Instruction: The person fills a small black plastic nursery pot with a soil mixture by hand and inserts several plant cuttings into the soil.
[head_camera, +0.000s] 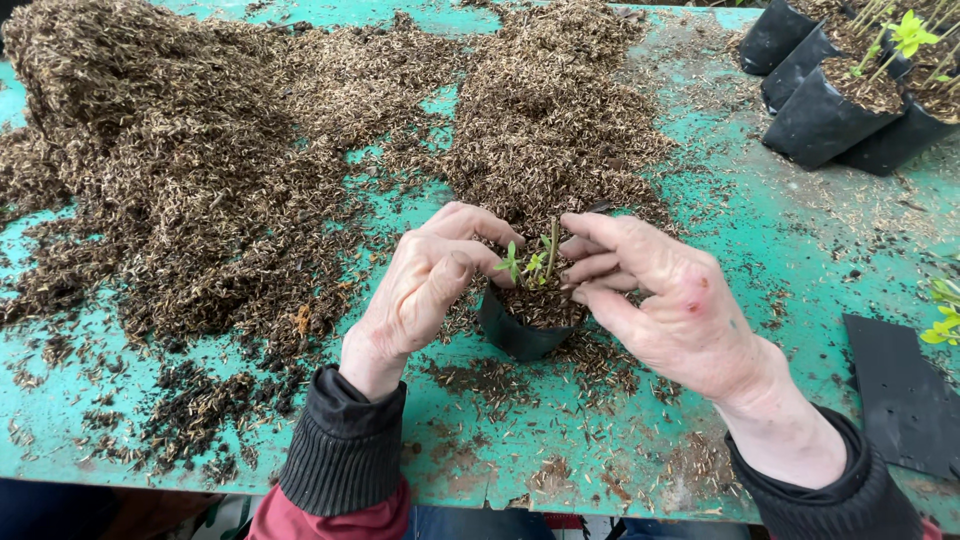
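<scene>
My left hand (425, 285) and right hand (665, 305) cup one small black grow bag (520, 335) from either side, fingers curled over its rim and pressing the soil around one green seedling (530, 262) that stands upright in it, near the front middle of the turquoise desk (800, 240). Beyond them I count two heaps of brown husk mix (200, 150), one large at the left and one smaller behind the bag. At the far right corner stand four filled black bags (830, 115), with one flat empty bag (900, 395) beside my right wrist.
</scene>
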